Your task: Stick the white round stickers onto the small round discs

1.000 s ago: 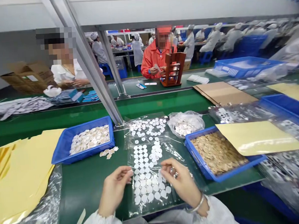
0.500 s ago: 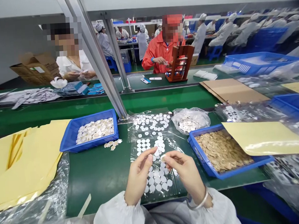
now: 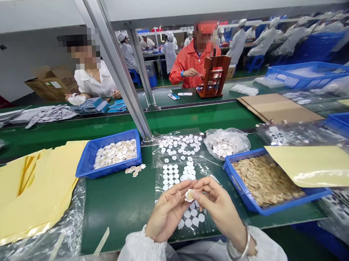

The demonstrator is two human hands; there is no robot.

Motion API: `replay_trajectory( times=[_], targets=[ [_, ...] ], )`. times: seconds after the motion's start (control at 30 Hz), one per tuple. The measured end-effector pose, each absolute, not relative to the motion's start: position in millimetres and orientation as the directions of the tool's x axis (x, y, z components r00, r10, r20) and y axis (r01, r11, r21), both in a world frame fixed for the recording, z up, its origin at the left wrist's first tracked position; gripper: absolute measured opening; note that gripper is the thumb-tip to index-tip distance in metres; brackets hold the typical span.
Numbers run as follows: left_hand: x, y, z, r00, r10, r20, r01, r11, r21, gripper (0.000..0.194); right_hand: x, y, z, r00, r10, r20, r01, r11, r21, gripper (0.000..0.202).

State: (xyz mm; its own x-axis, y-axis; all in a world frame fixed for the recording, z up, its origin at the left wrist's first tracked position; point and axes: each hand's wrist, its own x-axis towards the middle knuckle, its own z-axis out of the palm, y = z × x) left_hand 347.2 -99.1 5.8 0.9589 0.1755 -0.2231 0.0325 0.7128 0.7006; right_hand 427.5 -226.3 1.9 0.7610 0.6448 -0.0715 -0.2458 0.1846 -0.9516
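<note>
Between my two hands is a small round disc [image 3: 190, 195] with a white scalloped rim and a tan centre. My right hand [image 3: 217, 202] pinches its right side between thumb and forefinger. From the left, my left hand [image 3: 167, 210] cups it, thumb at the edge and longer fingers behind; their exact contact is partly hidden. Below and beyond the hands, white round stickers [image 3: 171, 173] lie on clear plastic sheets, some in rows. At right, a blue tray [image 3: 251, 210] is filled with tan discs [image 3: 264, 176]. White-rimmed discs [image 3: 115, 153] fill another blue tray [image 3: 87, 174] at left.
Several loose discs [image 3: 135, 170] lie beside the left tray. A clear bag of pieces [image 3: 228, 143] sits behind the stickers. Yellow sheets [image 3: 54, 183] cover the left side; another yellow sheet [image 3: 311, 166] overlaps the right tray. A metal post [image 3: 121, 71] rises beyond. Co-workers sit across the bench.
My hands have come together and the disc now sits between them, lower and facing me. Before, only the right hand held it. The whole view has shifted slightly.
</note>
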Motion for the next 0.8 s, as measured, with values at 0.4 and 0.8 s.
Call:
replay_trajectory(
  times=[0.4, 0.8],
  targets=[
    [345.8, -103.9, 12.0, 0.960, 0.149, -0.236, 0.092, 0.628, 0.772, 0.021, 424.2, -227.1, 4.2, 0.781, 0.617, -0.095, -0.207, 0.113, -0.972, 0.032],
    [343.0, -105.7, 8.0, 0.918, 0.171, -0.358, 0.112, 0.754, 0.647, 0.023, 428.8, -234.9, 1.8, 0.733, 0.530, 0.425, 0.499, 0.004, -0.866, 0.007]
  ],
)
